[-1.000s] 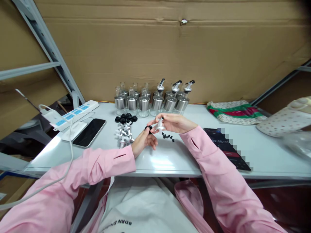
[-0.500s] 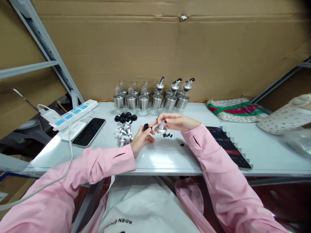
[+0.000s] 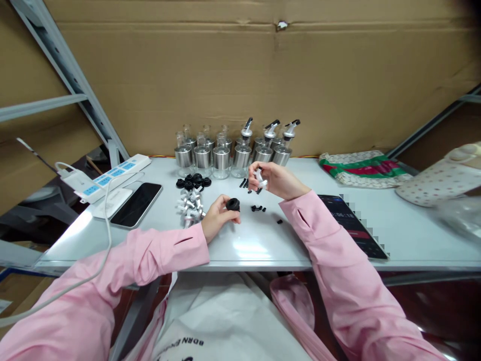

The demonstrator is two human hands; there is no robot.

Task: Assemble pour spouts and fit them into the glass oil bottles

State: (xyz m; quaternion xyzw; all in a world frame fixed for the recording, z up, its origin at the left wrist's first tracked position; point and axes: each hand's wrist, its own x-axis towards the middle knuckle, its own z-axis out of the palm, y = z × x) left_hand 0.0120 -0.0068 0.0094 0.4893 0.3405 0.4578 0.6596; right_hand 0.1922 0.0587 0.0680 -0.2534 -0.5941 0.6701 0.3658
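Between the thumb and fingers of my left hand [image 3: 218, 216] is a black ribbed stopper [image 3: 233, 204], held just above the table. My right hand [image 3: 276, 179], further up and to the right, grips a silver pourer spout [image 3: 260, 179], tilted and partly covered by the fingers. Small black parts [image 3: 257, 208] lie on the table between the hands, and thin black pieces [image 3: 243, 183] are beside the right fingertips. Left of my left hand sit a pile of silver spouts [image 3: 191, 205] and a cluster of black stoppers [image 3: 193, 181].
Several glass bottles with steel sleeves [image 3: 221, 159] stand in rows at the back; three carry pourers. At left are a phone [image 3: 137, 205] and a power strip [image 3: 112, 178]. A tablet [image 3: 353, 225] lies at right, near a patterned cloth bag [image 3: 364, 170].
My hands have drawn apart. The right one moved up and back with the spout, now tipped over; the left one turned the stopper, which shows more fully.
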